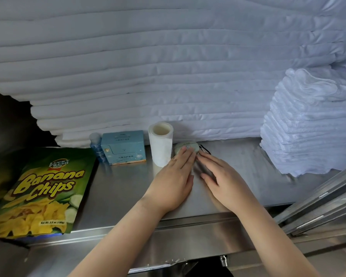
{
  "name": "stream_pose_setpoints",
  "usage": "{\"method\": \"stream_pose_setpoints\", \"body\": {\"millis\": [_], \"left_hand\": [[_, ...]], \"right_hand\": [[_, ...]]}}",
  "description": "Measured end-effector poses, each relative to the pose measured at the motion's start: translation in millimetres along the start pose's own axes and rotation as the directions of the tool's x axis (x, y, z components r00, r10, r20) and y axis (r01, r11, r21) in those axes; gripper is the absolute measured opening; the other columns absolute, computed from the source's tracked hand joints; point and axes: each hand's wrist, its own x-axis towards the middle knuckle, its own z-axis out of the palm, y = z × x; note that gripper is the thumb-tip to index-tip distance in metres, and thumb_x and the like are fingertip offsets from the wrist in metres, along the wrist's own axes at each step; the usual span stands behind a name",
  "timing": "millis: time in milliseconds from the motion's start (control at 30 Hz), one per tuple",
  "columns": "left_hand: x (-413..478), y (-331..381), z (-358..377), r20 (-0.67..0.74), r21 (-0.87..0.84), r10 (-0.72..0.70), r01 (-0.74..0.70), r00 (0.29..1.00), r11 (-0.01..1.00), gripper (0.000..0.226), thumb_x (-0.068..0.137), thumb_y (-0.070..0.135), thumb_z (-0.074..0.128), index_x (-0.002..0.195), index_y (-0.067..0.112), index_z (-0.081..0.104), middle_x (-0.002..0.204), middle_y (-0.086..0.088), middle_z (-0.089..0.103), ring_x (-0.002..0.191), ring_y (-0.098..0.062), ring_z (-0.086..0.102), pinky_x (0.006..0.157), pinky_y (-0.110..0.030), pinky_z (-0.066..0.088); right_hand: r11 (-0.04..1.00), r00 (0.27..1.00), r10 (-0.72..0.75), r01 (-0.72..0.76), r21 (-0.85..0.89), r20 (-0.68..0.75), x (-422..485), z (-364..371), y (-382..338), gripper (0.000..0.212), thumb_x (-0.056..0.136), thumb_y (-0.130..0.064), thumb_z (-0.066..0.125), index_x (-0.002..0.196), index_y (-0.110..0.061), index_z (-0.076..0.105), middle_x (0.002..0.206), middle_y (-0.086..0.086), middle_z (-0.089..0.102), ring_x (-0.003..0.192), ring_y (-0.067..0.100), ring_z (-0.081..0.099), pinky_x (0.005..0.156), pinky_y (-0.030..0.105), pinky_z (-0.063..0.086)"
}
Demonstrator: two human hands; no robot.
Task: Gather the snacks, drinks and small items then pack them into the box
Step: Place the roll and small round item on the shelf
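Note:
A small pale green case (180, 147) with a black strap (205, 150) lies at the back of the steel shelf (118, 188). My left hand (173, 180) reaches it with straight fingers, the fingertips touching its top. My right hand (222, 180) lies flat beside it, fingers extended toward the case's strap side. To the left stand a white roll (160, 144), a light blue carton (124, 147) and a slim blue tube (97, 146). A green bag of banana chips (42, 192) lies at the shelf's left front. No packing box is in view.
Folded white linens (148, 66) are stacked high behind the items. A pile of folded white towels (306, 124) stands at the right. Metal rails (318, 204) run along the lower right beyond the shelf edge.

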Motion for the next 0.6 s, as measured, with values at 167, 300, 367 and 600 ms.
{"method": "stream_pose_setpoints", "body": {"millis": [167, 300, 367, 600], "left_hand": [[-3, 4, -3, -0.042, 0.036, -0.068, 0.070, 0.997, 0.997, 0.053, 0.094, 0.017, 0.049, 0.142, 0.001, 0.034, 0.148, -0.014, 0.035, 0.141, -0.024, 0.027, 0.115, -0.028, 0.015], [-3, 4, 0, -0.035, 0.071, -0.099, 0.101, 0.995, 0.992, 0.055, 0.098, 0.022, 0.041, 0.147, 0.004, 0.024, 0.155, -0.009, 0.022, 0.144, -0.020, 0.016, 0.114, -0.024, 0.001], [-2, 3, 2, -0.033, 0.073, -0.112, 0.114, 0.993, 0.991, 0.057, 0.099, 0.025, 0.036, 0.149, 0.006, 0.016, 0.157, -0.006, 0.012, 0.145, -0.017, 0.008, 0.111, -0.019, -0.010], [1, -2, 6, 0.012, 0.069, -0.115, 0.113, 0.993, 0.991, 0.061, 0.099, 0.029, 0.033, 0.150, 0.011, 0.007, 0.159, -0.002, 0.001, 0.145, -0.013, -0.004, 0.113, -0.019, -0.011]], "right_hand": [[1.000, 1.000, -0.029, 0.029, 0.012, 0.008, -2, -2, -1, 0.052, 0.093, -0.017, 0.058, 0.141, -0.026, 0.042, 0.146, -0.020, 0.028, 0.131, 0.010, 0.042, 0.106, 0.021, 0.033], [0.998, 0.998, -0.045, 0.047, -0.034, 0.054, 1, -2, -1, 0.051, 0.095, -0.018, 0.054, 0.143, -0.025, 0.039, 0.151, -0.017, 0.025, 0.134, 0.011, 0.039, 0.109, 0.027, 0.032], [0.997, 0.996, -0.052, 0.056, -0.058, 0.072, 3, -2, -1, 0.050, 0.095, -0.020, 0.053, 0.143, -0.025, 0.039, 0.152, -0.017, 0.022, 0.135, 0.009, 0.037, 0.109, 0.028, 0.032], [0.999, 0.997, -0.036, 0.038, -0.019, 0.067, 12, 0, 2, 0.050, 0.094, -0.017, 0.055, 0.142, -0.022, 0.042, 0.152, -0.012, 0.029, 0.138, 0.005, 0.031, 0.110, 0.030, 0.031]]}}
